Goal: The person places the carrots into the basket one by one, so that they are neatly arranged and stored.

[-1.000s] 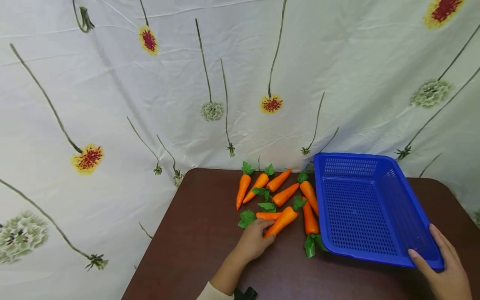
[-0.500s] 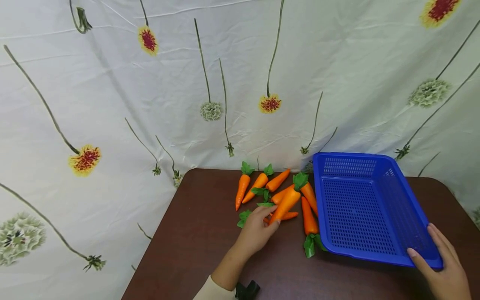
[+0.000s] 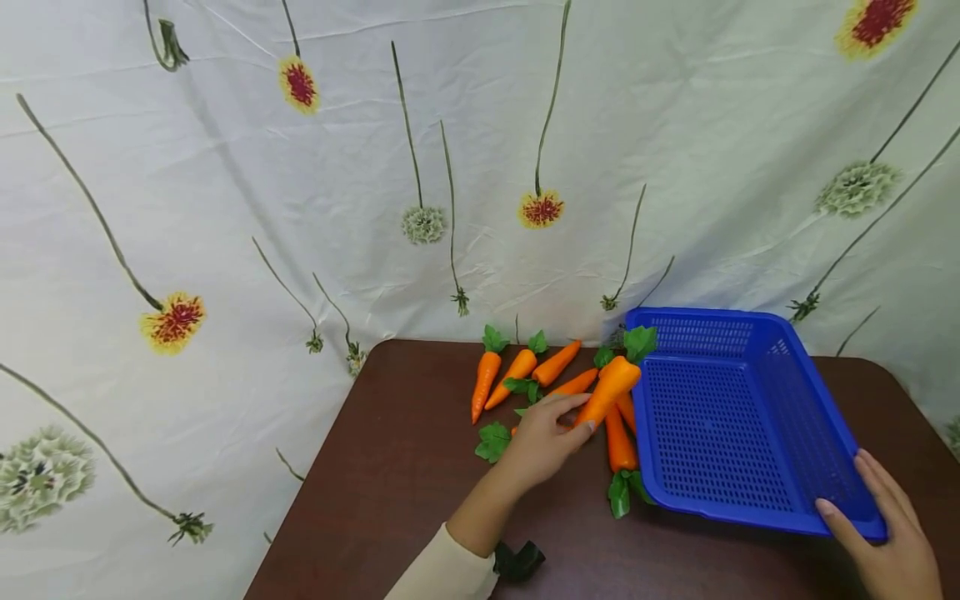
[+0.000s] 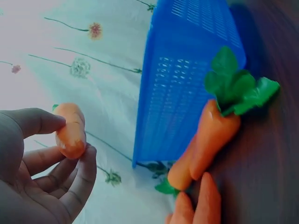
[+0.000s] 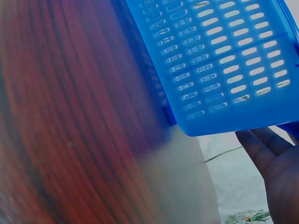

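Note:
My left hand [image 3: 542, 440] pinches an orange carrot [image 3: 613, 385] with green leaves between thumb and fingers, raised above the table with its leafy end over the basket's left rim. In the left wrist view the held carrot [image 4: 71, 133] is seen end-on. Several more carrots [image 3: 487, 375] lie in a loose group left of the blue plastic basket [image 3: 712, 433]; my left hand partly hides some. No carrot lies inside the basket. My right hand [image 3: 896, 537] holds the basket's near right corner, thumb over the front rim, fingers along the right side.
The dark brown table [image 3: 390, 467] reaches back to a white flowered cloth [image 3: 360, 167]. Two carrots [image 4: 215, 133] lie close against the basket's left wall. A black strap-like piece [image 3: 519, 562] sits at my left wrist.
My left hand has lifted the carrot off the pile and carried it up and right toward the basket. The right hand and the basket have stayed in place.

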The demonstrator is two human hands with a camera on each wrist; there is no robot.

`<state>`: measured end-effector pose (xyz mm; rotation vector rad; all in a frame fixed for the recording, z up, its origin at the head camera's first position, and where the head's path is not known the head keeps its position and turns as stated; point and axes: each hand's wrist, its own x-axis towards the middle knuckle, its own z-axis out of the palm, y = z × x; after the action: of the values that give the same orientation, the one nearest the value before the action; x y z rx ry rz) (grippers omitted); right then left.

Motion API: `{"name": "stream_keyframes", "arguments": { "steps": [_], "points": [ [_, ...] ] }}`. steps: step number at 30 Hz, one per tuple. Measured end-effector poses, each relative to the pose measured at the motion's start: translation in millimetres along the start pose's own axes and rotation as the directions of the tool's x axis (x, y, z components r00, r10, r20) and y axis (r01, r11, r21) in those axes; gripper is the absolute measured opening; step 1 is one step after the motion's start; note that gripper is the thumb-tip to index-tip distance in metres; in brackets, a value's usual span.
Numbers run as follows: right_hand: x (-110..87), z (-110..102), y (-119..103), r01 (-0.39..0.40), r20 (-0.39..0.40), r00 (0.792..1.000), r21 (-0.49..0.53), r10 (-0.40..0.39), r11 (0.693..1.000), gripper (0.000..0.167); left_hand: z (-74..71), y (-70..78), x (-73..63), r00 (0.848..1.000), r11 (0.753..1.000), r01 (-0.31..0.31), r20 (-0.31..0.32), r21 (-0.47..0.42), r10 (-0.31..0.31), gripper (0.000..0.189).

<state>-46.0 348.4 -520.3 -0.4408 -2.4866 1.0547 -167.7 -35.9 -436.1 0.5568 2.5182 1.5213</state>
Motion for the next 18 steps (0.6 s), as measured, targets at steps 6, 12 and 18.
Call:
{"name": "stream_keyframes", "arguments": {
  "steps": [6, 12, 18],
  "points": [
    [0.5, 0.2, 1.9, -0.014, -0.002, 1.000, -0.004, 0.014, 1.000, 0.078, 7.9, 10.7, 13.3, 1.000, 0.999, 0.014, 0.011, -0.051, -0.013, 0.044],
    [-1.8, 2.5, 3.7, 0.012, -0.025, 1.000, 0.006, -0.012, 1.000, 0.077, 21.5, 19.6, 23.1, 0.999, 0.994, 0.046, 0.034, -0.096, -0.042, 0.042],
    [0.2, 1.5, 2.0, -0.009, -0.010, 1.000, -0.008, 0.009, 1.000, 0.078, 40.6, 25.7, 30.0, 0.999, 0.995, 0.019, 0.051, -0.100, -0.014, 0.039]
  ]
}}
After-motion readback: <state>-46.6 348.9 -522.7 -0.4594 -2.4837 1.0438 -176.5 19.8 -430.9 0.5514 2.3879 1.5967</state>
